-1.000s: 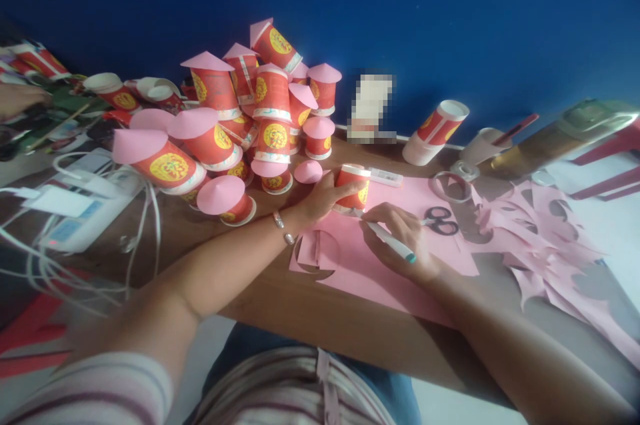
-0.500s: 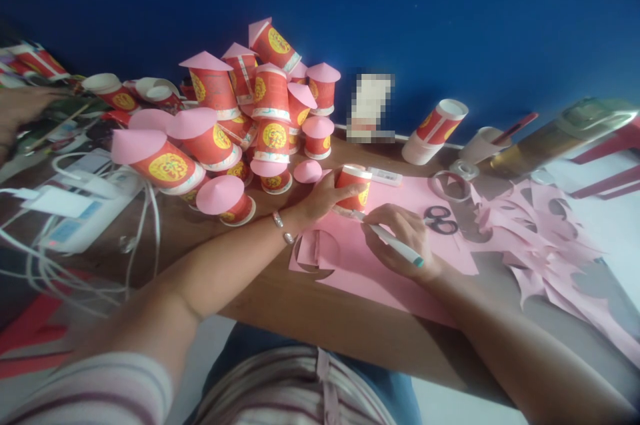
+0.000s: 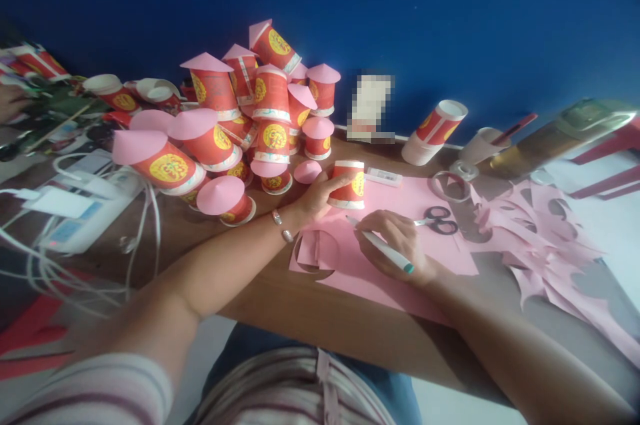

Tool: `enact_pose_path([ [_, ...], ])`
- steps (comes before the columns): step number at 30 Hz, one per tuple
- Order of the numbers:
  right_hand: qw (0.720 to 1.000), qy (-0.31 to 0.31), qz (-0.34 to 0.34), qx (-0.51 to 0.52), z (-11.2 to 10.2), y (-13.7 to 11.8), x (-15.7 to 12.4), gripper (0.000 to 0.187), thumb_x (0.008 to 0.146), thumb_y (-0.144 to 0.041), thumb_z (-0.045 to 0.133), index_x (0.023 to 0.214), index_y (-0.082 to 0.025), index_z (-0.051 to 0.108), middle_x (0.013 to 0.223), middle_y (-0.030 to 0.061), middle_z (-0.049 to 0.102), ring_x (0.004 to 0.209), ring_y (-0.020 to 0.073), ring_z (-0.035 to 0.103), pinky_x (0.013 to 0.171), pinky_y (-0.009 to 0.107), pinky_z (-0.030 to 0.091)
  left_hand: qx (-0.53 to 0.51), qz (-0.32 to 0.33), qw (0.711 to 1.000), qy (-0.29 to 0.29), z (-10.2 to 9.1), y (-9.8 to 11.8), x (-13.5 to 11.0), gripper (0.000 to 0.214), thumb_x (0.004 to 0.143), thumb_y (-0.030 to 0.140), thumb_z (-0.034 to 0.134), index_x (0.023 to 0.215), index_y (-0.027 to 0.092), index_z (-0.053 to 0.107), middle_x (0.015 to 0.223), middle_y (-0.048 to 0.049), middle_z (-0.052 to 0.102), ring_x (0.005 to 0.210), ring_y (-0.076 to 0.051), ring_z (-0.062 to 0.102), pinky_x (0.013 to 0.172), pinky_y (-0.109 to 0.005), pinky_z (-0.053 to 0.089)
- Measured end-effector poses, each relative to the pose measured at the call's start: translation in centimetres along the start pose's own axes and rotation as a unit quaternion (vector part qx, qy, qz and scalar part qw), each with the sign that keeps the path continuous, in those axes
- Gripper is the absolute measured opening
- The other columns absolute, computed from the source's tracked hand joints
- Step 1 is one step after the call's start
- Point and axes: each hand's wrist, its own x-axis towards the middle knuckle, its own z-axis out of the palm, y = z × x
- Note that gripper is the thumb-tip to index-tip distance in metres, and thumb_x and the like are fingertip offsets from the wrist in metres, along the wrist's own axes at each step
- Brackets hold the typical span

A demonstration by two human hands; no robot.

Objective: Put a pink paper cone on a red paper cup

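Note:
My left hand (image 3: 319,196) is wrapped round a red paper cup (image 3: 347,194) with a yellow round emblem and white rims, held upright over the pink paper sheet (image 3: 370,288). In my right hand (image 3: 395,238) is a white marker pen (image 3: 387,252) with a green end. Its tip points at the sheet just below the cup, and I cannot tell whether it touches. Scissors (image 3: 440,220) with dark handles lie on the sheet right of my right hand. A cut-out circle shows at the sheet's left edge, with pink paper pieces (image 3: 309,248) there.
Several red cups with pink cone roofs (image 3: 205,88) are stacked at the left back. A power strip (image 3: 83,218) with white cables lies left. Pink offcuts (image 3: 545,232), a tape roll (image 3: 451,186) and stacked cups (image 3: 435,132) are on the right. Another person's hand (image 3: 13,102) shows far left.
The cup has tilted back upright and shifted slightly left in my left hand. The marker tip has drawn back from the cup's base. The other person's hand has moved left, partly out of view.

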Motion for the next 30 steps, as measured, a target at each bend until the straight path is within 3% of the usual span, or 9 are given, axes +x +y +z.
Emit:
enact_pose_path([
  [7,1.000,0.001,-0.014,-0.005,-0.01,-0.09,0.01,0.023,0.090,-0.007,0.063,0.106,-0.022,0.062,0.081,0.0019,0.071,0.066,0.0157,0.068,0.061,0.029,0.057,-0.021,0.002,1.000,-0.005,0.04,0.26,-0.04,0.025,0.083,0.038,0.074,0.099,0.019,0.071,0.098,-0.0061,0.071,0.097,-0.024,0.066,0.082,-0.037,0.057],
  [15,1.000,0.004,-0.028,-0.011,0.33,0.08,-0.42,0.020,0.090,-0.007,0.064,0.105,-0.020,0.063,0.081,0.0032,0.071,0.066,0.0164,0.069,0.060,0.030,0.057,-0.042,0.014,0.999,-0.031,-0.15,0.00,0.14,0.027,0.087,0.037,0.071,0.105,0.017,0.071,0.098,-0.0049,0.072,0.097,-0.022,0.068,0.090,-0.038,0.055],
  [23,0.999,0.026,-0.037,-0.014,0.60,0.34,-0.60,0.024,0.088,-0.009,0.065,0.108,-0.023,0.065,0.081,0.0023,0.073,0.082,0.0217,0.075,0.076,0.040,0.065,-0.049,0.018,0.999,-0.003,-0.32,-0.17,0.62,0.026,0.084,0.038,0.070,0.098,0.017,0.074,0.095,-0.0064,0.073,0.094,-0.022,0.067,0.086,-0.036,0.054],
  [30,0.999,0.016,-0.044,0.003,0.55,0.13,-0.37,0.023,0.089,-0.008,0.064,0.107,-0.022,0.063,0.081,0.0009,0.073,0.072,0.0168,0.072,0.086,0.043,0.066,-0.075,-0.010,0.996,-0.045,-0.50,0.25,0.55,0.038,0.081,0.039,0.069,0.107,0.013,0.076,0.105,-0.0119,0.076,0.100,-0.024,0.067,0.090,-0.037,0.052],
])
